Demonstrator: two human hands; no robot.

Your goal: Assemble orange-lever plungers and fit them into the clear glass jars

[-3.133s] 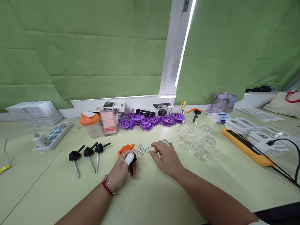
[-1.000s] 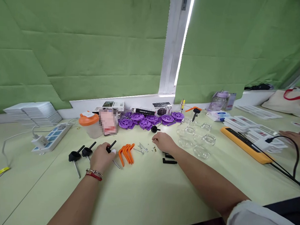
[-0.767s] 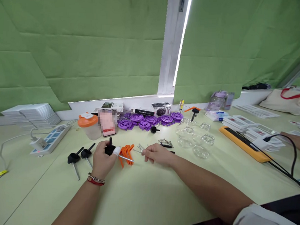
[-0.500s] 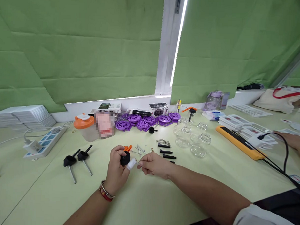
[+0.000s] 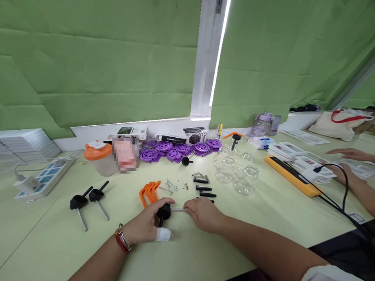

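My left hand (image 5: pixel 143 225), its thumb wrapped in white, is closed around a black cap-like part (image 5: pixel 163 212) with a black arm pointing down. A thin metal rod (image 5: pixel 177 209) extends from this part to the right. My right hand (image 5: pixel 206 215) pinches the rod's far end. Just behind the left hand lie several orange handles (image 5: pixel 149 191). Metal pins (image 5: pixel 170 186), coil springs (image 5: pixel 201 176) and black tube-like pieces (image 5: pixel 207 194) lie beyond the hands. On the left rest two black parts with rods, one nearer (image 5: pixel 78 202) and one farther (image 5: pixel 97 194).
Clear glass jars (image 5: pixel 243 186) stand behind my right hand. Purple wheel-like parts (image 5: pixel 174 155) line the back, beside an orange-lidded cup (image 5: pixel 97 151). A white power strip (image 5: pixel 47 185) is at left. At right are a yellow-orange bar (image 5: pixel 290 177), cables and a co-worker's hands (image 5: pixel 348 175).
The black part has turned in my left hand, and the rod now shows sticking out of it to the right. The view has shifted slightly, uncovering the orange handles. A co-worker's hands show more at right.
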